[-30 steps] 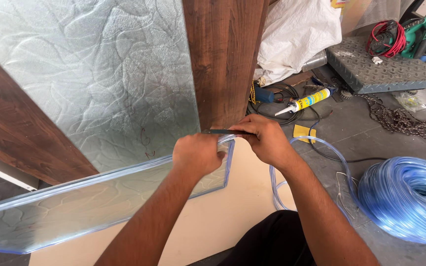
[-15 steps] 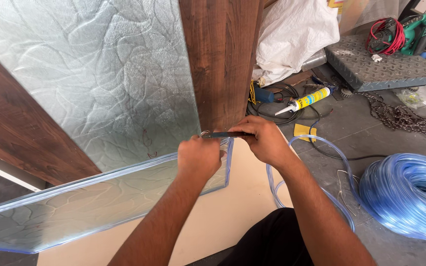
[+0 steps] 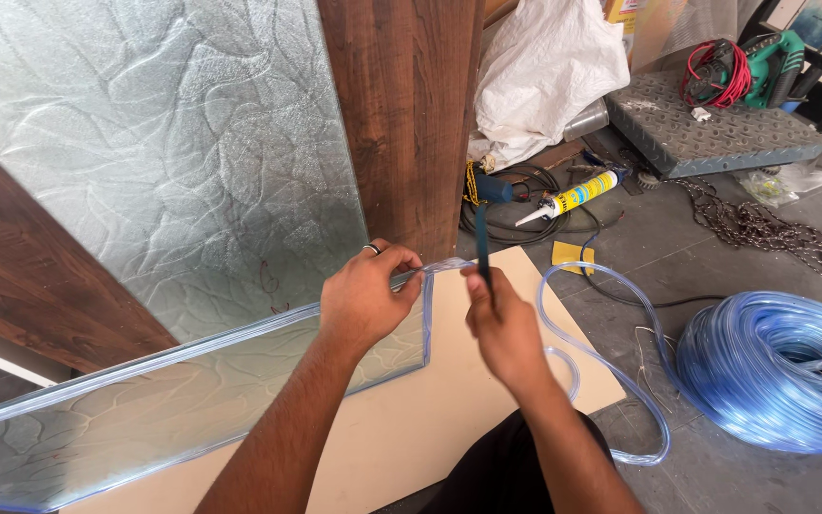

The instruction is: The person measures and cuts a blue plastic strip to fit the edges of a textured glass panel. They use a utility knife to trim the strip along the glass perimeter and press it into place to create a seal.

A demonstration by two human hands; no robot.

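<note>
A textured glass pane (image 3: 173,390) lies on a beige board (image 3: 449,400), its edge lined with clear plastic tubing (image 3: 192,347). My left hand (image 3: 365,297), a ring on one finger, pinches the tubing at the pane's far corner. My right hand (image 3: 501,319) is closed around a thin dark blade-like tool (image 3: 482,249) that stands nearly upright just right of that corner. The loose tubing (image 3: 611,371) loops from the corner across the floor to a blue-tinted coil (image 3: 777,371) at the right.
A large textured glass sheet (image 3: 135,133) and dark wooden panels (image 3: 406,114) lean behind. On the grey floor lie a sealant tube (image 3: 573,197), black cables, a chain (image 3: 744,224), a white sack (image 3: 544,67), a metal tread plate (image 3: 706,128) and a green power tool (image 3: 763,52).
My right hand has pulled away from the left and turned the dark tool from lying across the corner to standing upright. My left hand keeps its hold on the tubing at the corner.
</note>
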